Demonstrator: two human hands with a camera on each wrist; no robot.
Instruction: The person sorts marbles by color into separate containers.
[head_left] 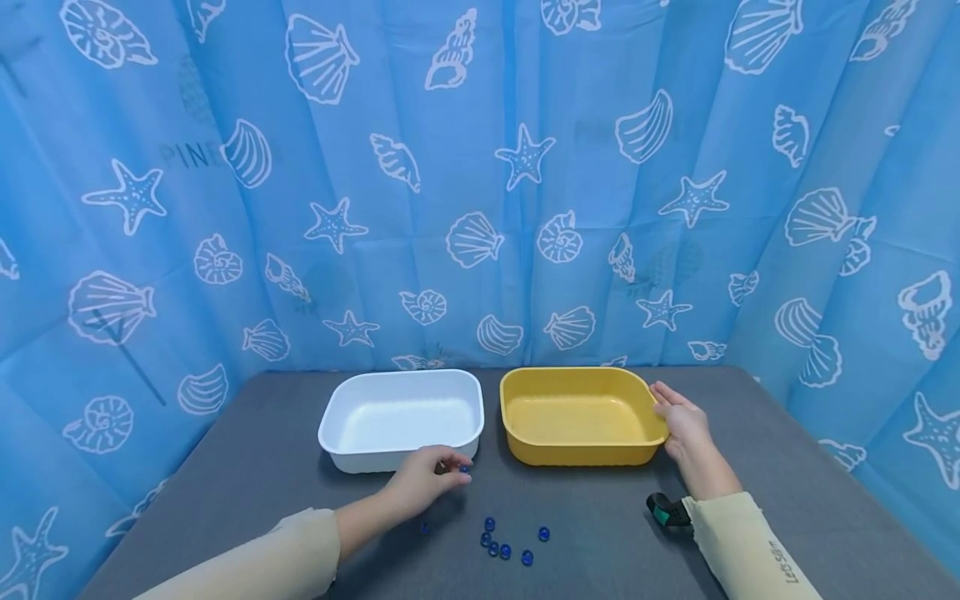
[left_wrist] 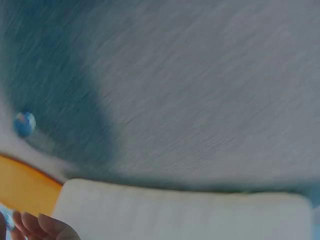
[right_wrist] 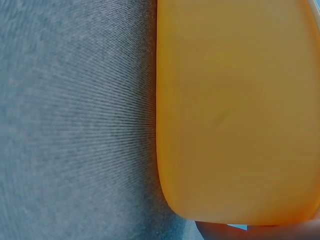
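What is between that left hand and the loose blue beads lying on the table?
Nothing visible. The left hand already pinches one blue bead beside the white tray; only bare grey table separates it from the loose beads nearer the person.

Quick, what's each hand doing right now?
Left hand: fingers pinch a blue marble in front of the white tub.
Right hand: open, fingers resting against the yellow tub, holding nothing.
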